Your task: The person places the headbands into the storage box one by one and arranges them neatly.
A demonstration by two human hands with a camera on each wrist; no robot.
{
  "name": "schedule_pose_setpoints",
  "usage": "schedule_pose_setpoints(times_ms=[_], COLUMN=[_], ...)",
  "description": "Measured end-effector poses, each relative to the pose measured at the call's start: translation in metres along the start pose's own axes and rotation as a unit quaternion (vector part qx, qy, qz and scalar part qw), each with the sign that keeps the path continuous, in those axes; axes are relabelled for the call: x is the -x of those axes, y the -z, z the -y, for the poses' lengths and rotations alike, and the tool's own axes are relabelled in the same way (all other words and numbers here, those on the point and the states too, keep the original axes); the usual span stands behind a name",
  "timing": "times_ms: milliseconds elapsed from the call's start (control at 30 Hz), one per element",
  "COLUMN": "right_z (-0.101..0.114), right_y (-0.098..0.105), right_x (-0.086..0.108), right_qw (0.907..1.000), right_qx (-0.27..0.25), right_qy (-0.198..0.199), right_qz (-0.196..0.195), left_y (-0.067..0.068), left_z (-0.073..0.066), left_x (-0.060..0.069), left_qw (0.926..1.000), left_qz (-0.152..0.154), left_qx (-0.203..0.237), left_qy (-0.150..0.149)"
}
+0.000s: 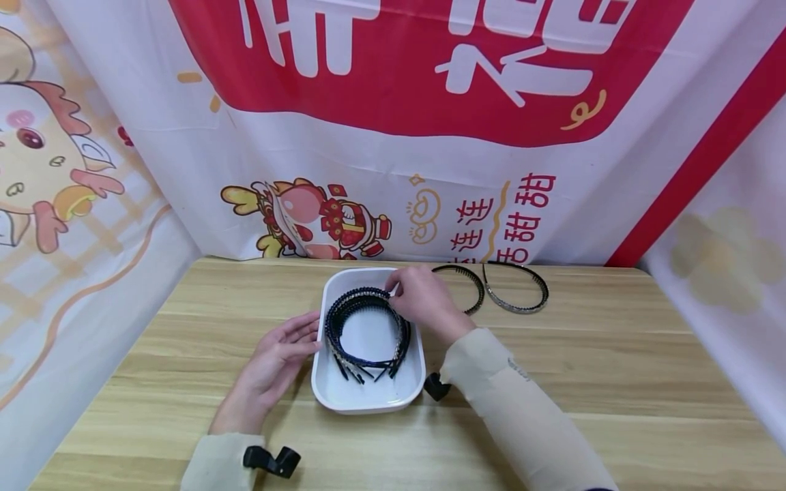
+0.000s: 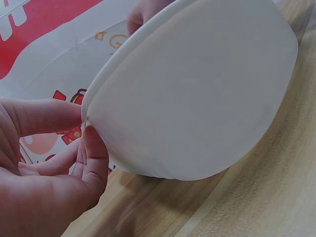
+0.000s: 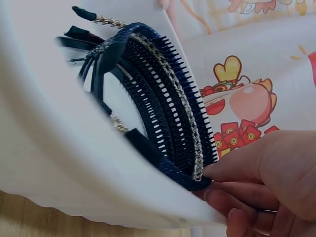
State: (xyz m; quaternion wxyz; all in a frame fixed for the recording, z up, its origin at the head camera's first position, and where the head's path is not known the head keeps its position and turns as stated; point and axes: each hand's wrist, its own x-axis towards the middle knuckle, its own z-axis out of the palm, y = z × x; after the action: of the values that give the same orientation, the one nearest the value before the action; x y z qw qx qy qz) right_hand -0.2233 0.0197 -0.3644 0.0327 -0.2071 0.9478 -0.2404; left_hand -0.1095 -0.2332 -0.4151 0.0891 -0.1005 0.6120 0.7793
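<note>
In the head view, a white plastic tub (image 1: 368, 395) stands on the table with several dark headbands (image 1: 334, 327) nested in it. My left hand (image 1: 276, 358) is at the tub's left side; in the left wrist view, the thumb and fingers (image 2: 94, 160) pinch its rim. Reaching over the tub's far right corner, my right hand (image 1: 424, 300) pinches a dark blue headband (image 3: 195, 182) between thumb and fingers. That headband has comb teeth, and a band with a silvery braided chain (image 3: 180, 94) lies beside it. The tub's wall hides part of the bands.
Right of the tub, a black toothed headband (image 1: 475, 290) lies partly behind my right hand. Beside it is another headband (image 1: 522, 310) with a silvery glittering front. The wooden table (image 1: 589, 361) ends at a printed cloth backdrop (image 1: 307, 143).
</note>
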Motion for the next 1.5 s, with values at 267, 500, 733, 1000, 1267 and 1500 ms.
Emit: schedule_pose_setpoints(times_ms=[267, 500, 733, 1000, 1267, 1500], right_z=[0.001, 0.0, -0.003, -0.011, -0.025, -0.042], right_y=[-0.002, -0.003, -0.003, -0.003, 0.005, 0.01], right_x=[0.002, 0.003, 0.005, 0.015, 0.031, 0.042], right_qw=[0.9999, 1.0, 0.9994, 0.9905, 0.9683, 0.9556], right_qx=[0.011, 0.001, -0.028, -0.126, -0.231, -0.259], right_qy=[0.0, 0.0, 0.004, 0.007, -0.028, -0.041], right_qz=[-0.008, -0.009, -0.018, -0.055, -0.091, -0.133], left_y=[0.0, 0.0, 0.0, 0.001, 0.001, 0.0], left_z=[0.0, 0.001, 0.001, 0.001, 0.001, 0.0], left_x=[0.0, 0.0, 0.0, 0.0, 0.0, 0.001], left_qw=[1.0, 1.0, 1.0, 1.0, 1.0, 1.0], left_qz=[-0.002, 0.0, 0.001, 0.002, 0.001, -0.001], left_qx=[-0.002, -0.003, 0.001, 0.006, -0.002, -0.003], left_qy=[0.001, 0.0, -0.001, -0.002, -0.001, 0.001])
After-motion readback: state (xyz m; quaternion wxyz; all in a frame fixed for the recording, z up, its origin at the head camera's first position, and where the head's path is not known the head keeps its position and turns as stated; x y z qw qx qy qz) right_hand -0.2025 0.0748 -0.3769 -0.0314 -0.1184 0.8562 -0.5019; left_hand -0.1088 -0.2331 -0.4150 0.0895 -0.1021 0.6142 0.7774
